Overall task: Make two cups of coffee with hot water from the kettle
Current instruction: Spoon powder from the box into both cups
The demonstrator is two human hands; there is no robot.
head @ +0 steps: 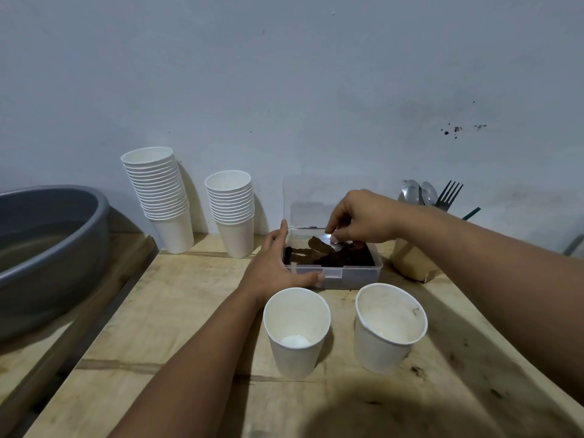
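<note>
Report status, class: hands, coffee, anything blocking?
Left hand braces coffee box. Right hand pinches spoon in coffee grounds. Left cup, right cup in front; nothing between.

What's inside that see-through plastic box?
Dark brown coffee powder and the bowl of a metal spoon, pinched by the right hand. That hand covers the spoon's handle and the powder under it.

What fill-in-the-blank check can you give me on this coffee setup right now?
The right hand holds a ____ in the coffee powder. The left hand steadies the clear container, whose lid stands ____. In front of it stand ____ separate paper cups.
Missing words: spoon; open; two.
</note>
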